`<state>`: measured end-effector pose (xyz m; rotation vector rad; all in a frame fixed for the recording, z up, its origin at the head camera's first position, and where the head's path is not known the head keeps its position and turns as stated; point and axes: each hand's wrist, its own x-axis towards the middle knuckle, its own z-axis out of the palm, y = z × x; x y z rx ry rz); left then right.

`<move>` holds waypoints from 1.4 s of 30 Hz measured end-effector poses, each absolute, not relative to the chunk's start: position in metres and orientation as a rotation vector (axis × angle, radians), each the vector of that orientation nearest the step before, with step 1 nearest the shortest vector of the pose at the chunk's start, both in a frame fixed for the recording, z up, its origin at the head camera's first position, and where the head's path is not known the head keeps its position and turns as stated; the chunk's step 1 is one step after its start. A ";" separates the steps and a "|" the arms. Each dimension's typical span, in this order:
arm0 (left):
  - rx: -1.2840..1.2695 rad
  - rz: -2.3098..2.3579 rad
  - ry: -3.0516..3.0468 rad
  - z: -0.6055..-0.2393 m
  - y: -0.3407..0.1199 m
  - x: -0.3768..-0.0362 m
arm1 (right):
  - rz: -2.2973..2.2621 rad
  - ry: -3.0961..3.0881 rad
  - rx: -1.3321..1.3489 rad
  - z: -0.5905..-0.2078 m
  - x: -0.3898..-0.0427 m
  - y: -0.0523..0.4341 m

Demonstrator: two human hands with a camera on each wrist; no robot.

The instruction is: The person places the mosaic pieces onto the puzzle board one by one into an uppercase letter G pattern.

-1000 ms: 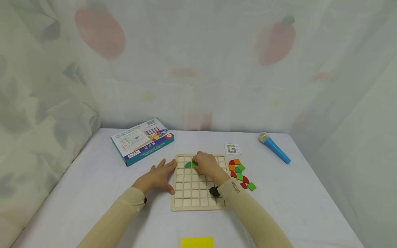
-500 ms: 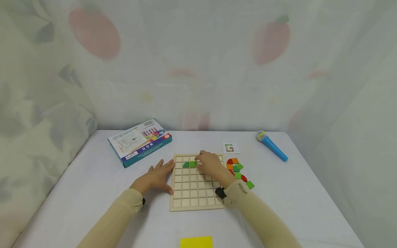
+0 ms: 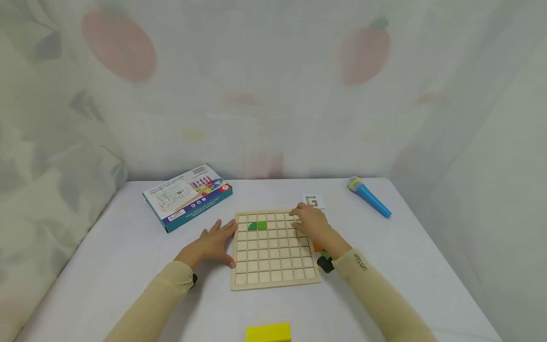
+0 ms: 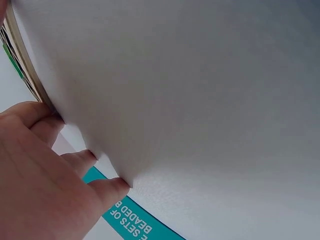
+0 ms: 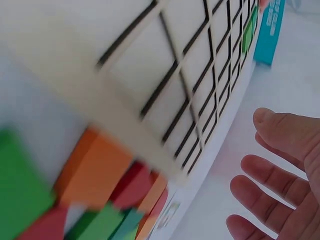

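Observation:
A wooden grid board [image 3: 273, 266] lies on the white table. Two green pieces [image 3: 257, 225] sit side by side in its second row, a quarter-round and a square. My left hand [image 3: 212, 246] lies flat on the table, fingers straight against the board's left edge [image 4: 30, 75]. My right hand [image 3: 312, 224] hovers over the board's far right corner with relaxed, spread fingers [image 5: 270, 175] and holds nothing. Under that hand, loose orange, red and green pieces [image 5: 95, 200] lie beside the board, mostly hidden in the head view.
A teal game box [image 3: 187, 195] lies at the back left. A small pattern card [image 3: 312, 201] sits behind the board. A blue toy microphone [image 3: 368, 196] lies at the back right. A yellow block [image 3: 268, 332] is at the near edge.
My right hand has let go of the green square on the board and moved right toward the loose pieces. The left hand has stayed at the board's edge.

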<state>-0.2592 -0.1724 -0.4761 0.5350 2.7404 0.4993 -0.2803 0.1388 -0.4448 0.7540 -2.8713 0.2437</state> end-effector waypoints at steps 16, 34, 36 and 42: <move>0.528 0.479 2.731 -0.469 -0.170 -0.257 | 0.378 -2.992 0.447 -0.441 -0.272 0.200; 0.535 0.507 2.716 -0.473 -0.171 -0.257 | 0.373 -3.114 0.310 -0.463 -0.296 0.223; 0.530 0.506 2.721 -0.473 -0.171 -0.257 | 0.378 -3.120 0.298 -0.464 -0.299 0.223; 0.533 0.476 2.742 -0.471 -0.170 -0.257 | 0.447 -3.114 0.313 -0.464 -0.305 0.222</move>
